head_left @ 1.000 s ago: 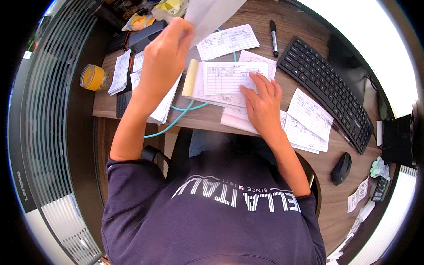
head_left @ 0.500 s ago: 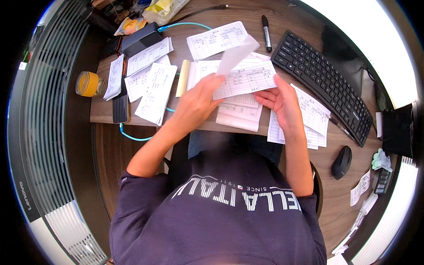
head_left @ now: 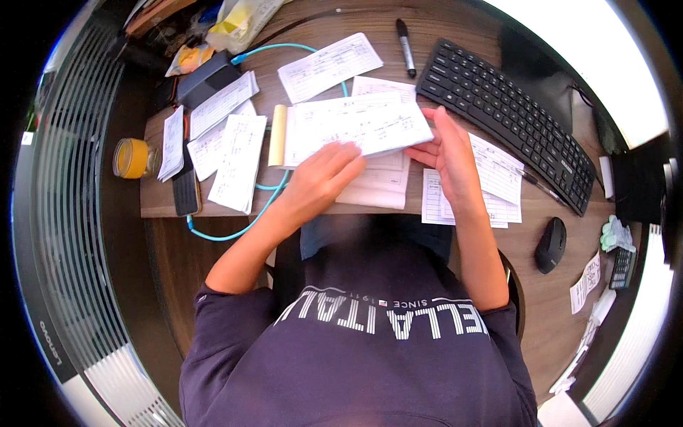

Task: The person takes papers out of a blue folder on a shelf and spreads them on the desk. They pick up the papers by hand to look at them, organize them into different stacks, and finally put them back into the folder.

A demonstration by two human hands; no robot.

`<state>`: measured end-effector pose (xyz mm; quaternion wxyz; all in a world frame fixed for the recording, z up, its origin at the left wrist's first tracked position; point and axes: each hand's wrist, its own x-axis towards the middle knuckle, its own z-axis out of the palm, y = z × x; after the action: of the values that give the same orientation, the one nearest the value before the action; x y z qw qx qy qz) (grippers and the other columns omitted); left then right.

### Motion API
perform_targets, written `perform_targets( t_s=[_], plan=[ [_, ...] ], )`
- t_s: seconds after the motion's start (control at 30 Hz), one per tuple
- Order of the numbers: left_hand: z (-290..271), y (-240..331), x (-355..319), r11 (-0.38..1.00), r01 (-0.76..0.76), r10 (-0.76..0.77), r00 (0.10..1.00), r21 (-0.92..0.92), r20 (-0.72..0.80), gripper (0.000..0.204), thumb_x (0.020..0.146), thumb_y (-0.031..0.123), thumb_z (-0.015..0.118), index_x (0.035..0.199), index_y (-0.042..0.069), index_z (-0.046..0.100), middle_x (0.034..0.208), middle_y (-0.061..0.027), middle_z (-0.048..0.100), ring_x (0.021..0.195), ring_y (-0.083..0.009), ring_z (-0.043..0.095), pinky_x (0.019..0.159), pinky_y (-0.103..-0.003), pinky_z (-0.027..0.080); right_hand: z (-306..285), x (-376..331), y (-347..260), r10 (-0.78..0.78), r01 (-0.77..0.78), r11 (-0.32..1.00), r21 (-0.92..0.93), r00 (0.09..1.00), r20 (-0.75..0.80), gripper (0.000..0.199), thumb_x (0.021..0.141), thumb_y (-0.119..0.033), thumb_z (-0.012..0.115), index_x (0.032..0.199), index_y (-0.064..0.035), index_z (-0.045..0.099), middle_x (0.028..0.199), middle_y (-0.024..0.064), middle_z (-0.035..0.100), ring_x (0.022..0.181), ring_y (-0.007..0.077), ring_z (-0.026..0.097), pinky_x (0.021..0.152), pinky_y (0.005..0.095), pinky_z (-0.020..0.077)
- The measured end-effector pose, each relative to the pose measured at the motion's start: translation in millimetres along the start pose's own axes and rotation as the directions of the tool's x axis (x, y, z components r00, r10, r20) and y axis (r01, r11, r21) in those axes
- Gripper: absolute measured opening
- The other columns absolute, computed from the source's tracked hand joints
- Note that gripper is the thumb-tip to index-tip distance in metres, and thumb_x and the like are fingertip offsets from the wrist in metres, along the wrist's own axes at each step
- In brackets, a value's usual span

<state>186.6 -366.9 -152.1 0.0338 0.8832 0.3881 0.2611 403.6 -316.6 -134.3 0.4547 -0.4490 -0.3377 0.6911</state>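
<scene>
A stack of printed paper slips with handwriting lies fanned in front of me at the middle of the desk. My left hand rests its outstretched fingers along the lower edge of these slips, palm down. At the stack's right end, my right hand is cupped with its fingers apart, close around the corner. Whether it touches the paper is hard to tell. Pinkish sheets stick out beneath the stack. A rolled yellow strip borders the stack on its left.
More slips lie at left, above and right. A black marker, keyboard and mouse occupy the right side. Left are a phone, yellow-banded jar, dark box and blue cable.
The raised slip has come down flat onto the stack. My left hand has let go of it and lies on the lower edge; my right hand has loosened its hold. The whole view has shifted slightly.
</scene>
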Motion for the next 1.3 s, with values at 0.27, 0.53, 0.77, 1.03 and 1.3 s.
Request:
perform_targets(
  t_s=[0.27, 0.53, 0.77, 1.03, 1.3],
  plan=[
    [-8, 1, -7, 0.975, 0.223, -0.216, 0.942, -0.004, -0.257, 0.061, 0.070, 0.017, 0.074, 0.123, 0.002, 0.045, 0.131, -0.0185, 0.045, 0.127, -0.0322, 0.036, 0.108, -0.049, 0.013, -10, 2, 6, -0.296, 0.361, 0.891, -0.276, 0.922, 0.249, 0.020, 0.081, -0.001, 0.058, 0.100, 0.0039, 0.060, 0.092, 0.0067, 0.064, 0.083, 0.0095, 0.057, 0.074, 0.0247, 0.0466],
    [-17, -4, 4, 0.415, 0.348, -0.710, 0.701, -0.841, -0.060, 0.033, 0.077, -0.005, 0.059, 0.108, 0.002, 0.049, 0.109, -0.0113, 0.058, 0.106, -0.0185, 0.053, 0.091, -0.029, 0.038, -6, -17, 18, -0.569, 0.604, 0.787, -0.124, 0.789, 0.231, 0.019, 0.078, 0.005, 0.054, 0.096, 0.0010, 0.059, 0.095, 0.0091, 0.063, 0.094, 0.0161, 0.058, 0.085, 0.0263, 0.0422],
    [6, 6, 16, 0.480, 0.408, -0.664, 0.748, -0.776, -0.018, 0.018, 0.076, -0.009, 0.059, 0.085, 0.005, 0.053, 0.097, -0.0054, 0.058, 0.088, -0.0105, 0.051, 0.077, -0.022, 0.040, -13, -20, 28, -0.544, 0.557, 0.826, -0.087, 0.829, 0.131, 0.050, 0.058, 0.015, 0.034, 0.103, 0.0012, 0.048, 0.106, 0.0119, 0.055, 0.107, 0.0214, 0.052, 0.096, 0.0319, 0.0372],
    [-13, 6, 22, 0.638, 0.323, -0.706, 0.608, -0.699, -0.363, 0.019, 0.084, 0.004, 0.061, 0.098, 0.002, 0.049, 0.091, -0.0012, 0.051, 0.081, -0.0060, 0.050, 0.073, -0.019, 0.041, -93, -52, -12, -0.417, 0.384, -0.093, -0.919, 0.823, 0.386, 0.050, 0.071, 0.002, 0.056, 0.119, -0.0119, 0.049, 0.122, 0.0158, 0.050, 0.116, 0.0342, 0.046, 0.102, 0.0505, 0.0289],
    [-13, 23, 33, 0.684, 0.313, -0.648, 0.675, -0.658, -0.353, 0.027, 0.087, 0.006, 0.057, 0.113, -0.001, 0.053, 0.107, -0.0134, 0.058, 0.089, -0.0104, 0.055, 0.075, -0.020, 0.042, -110, -43, -8, -0.498, 0.484, -0.090, -0.870, 0.735, 0.460, 0.046, 0.072, 0.004, 0.054, 0.114, -0.0153, 0.054, 0.131, 0.0150, 0.044, 0.094, 0.0344, 0.059, 0.080, 0.0364, 0.0502]
  ],
)
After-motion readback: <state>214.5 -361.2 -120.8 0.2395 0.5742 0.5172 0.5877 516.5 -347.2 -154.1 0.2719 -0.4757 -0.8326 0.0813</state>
